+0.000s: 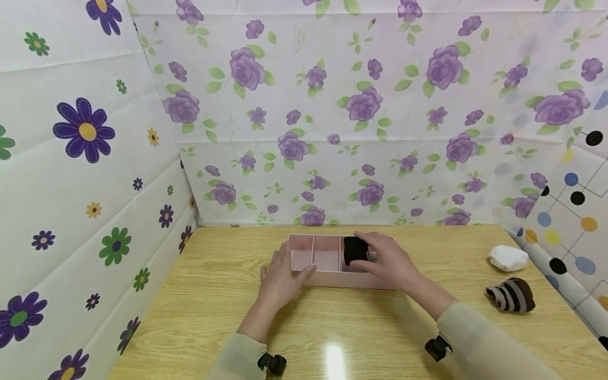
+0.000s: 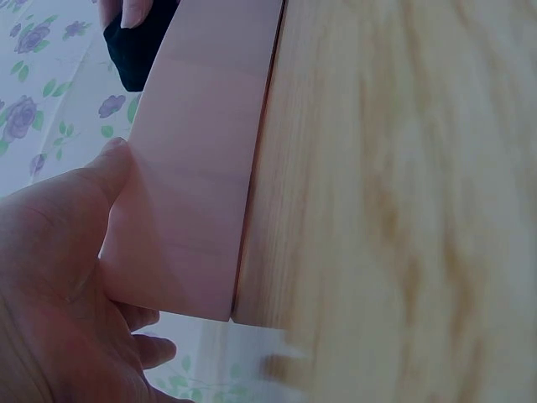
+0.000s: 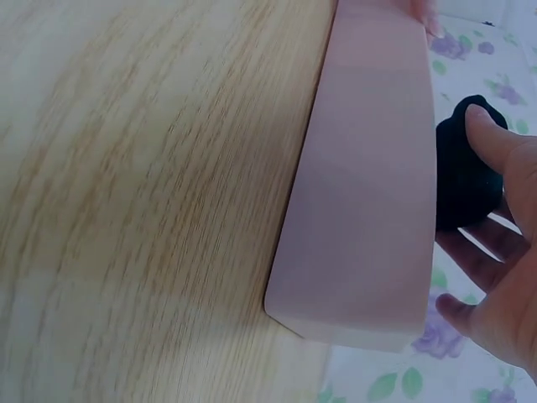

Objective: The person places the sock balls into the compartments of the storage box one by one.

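A long pink storage box (image 1: pixel 328 279) with dividers lies crosswise on the table. My left hand (image 1: pixel 279 279) grips its left end, thumb at the front rim and fingers around the end wall; the left wrist view shows this thumb (image 2: pixel 113 168) against the rim. My right hand (image 1: pixel 391 259) pinches a rolled black sock (image 1: pixel 354 250) between thumb and fingers, at a compartment right of the middle. In the right wrist view the black sock (image 3: pixel 470 172) stands out above the rim. Something greyish shows beside it, mostly hidden by my right hand.
To the right on the wooden table (image 1: pixel 228 316) lie a white rolled bundle of cloth (image 1: pixel 508 258) and a striped brown rolled sock (image 1: pixel 512 295). Flowered sheets (image 1: pixel 332 132) hang behind the table and along its left side.
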Demonstrator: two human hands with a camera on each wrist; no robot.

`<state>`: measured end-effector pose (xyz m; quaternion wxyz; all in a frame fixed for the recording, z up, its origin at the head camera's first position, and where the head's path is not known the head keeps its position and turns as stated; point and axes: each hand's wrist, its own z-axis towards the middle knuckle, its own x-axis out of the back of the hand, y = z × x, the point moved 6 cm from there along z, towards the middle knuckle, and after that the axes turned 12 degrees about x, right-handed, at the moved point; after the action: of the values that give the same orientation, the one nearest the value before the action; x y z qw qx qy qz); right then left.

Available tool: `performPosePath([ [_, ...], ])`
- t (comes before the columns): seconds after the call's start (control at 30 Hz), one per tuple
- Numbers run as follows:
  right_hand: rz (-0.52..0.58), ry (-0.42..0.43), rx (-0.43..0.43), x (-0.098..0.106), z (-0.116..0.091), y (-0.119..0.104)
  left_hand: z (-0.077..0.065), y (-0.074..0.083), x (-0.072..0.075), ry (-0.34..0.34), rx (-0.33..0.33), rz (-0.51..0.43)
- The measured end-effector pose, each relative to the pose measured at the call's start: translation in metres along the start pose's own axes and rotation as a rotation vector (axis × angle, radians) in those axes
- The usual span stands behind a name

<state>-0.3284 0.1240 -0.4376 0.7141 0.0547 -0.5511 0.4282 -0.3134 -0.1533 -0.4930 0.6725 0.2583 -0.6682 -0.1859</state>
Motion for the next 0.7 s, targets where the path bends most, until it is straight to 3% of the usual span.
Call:
performPosePath([
  [0.33,0.021,-0.052,-0.019,-0.0089,0.0006,0.0076,-0.0016,0.0008,0.0012,-0.003,0.002,0.005],
  [0.7,-0.018,-0.022,0.039,-0.0012,-0.0052,0.005,-0.0022,0.002,0.0024,-0.006,-0.005,0.009],
])
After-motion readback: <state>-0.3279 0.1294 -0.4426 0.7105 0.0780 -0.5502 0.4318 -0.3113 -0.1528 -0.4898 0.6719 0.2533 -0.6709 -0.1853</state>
